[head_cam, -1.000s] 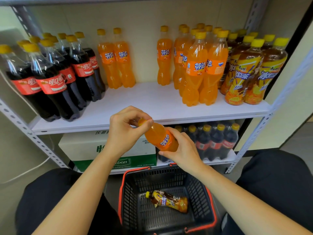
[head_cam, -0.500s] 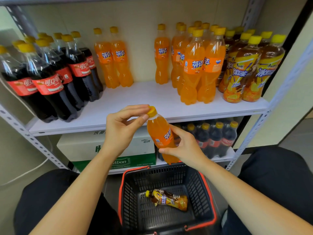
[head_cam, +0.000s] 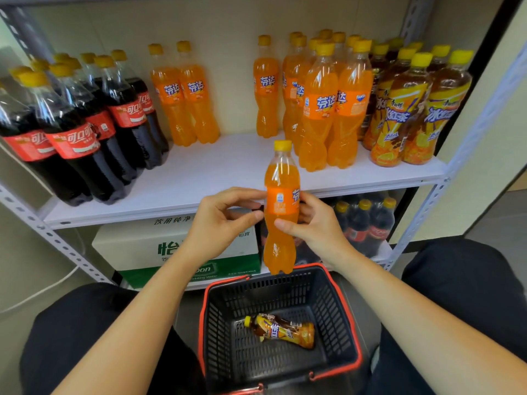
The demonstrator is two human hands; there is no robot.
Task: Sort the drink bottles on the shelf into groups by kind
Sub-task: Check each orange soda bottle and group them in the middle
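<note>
The white shelf (head_cam: 228, 172) has a broad bare strip across its middle and front edge, between the cola bottles (head_cam: 71, 132) packed at the left end and the orange group (head_cam: 319, 109) toward the right. Two more orange bottles (head_cam: 185, 95) stand near the back just beside the cola. The iced tea bottles (head_cam: 410, 109) fill the right end up to the metal post.

The cola labels are red with 可口可 showing; the orange labels read 芬达 and one shows "Fanta"; the tea labels read 冰红茶. On the level below sits a carton (head_cam: 137, 246) printed 饮用纯净, beside more dark cola bottles (head_cam: 365, 223).

The orange soda bottle (head_cam: 281, 223) is held upright in the air, in front of the shelf edge and above the black basket (head_cam: 336, 309) with its red rim. The right hand (head_cam: 316, 223) grips it — thumb across the front, fingers behind the label. The left hand (head_cam: 219, 223) pinches the label's left edge with curved forefinger and thumb. One iced tea bottle (head_cam: 281, 330) lies on its side in the basket.
</note>
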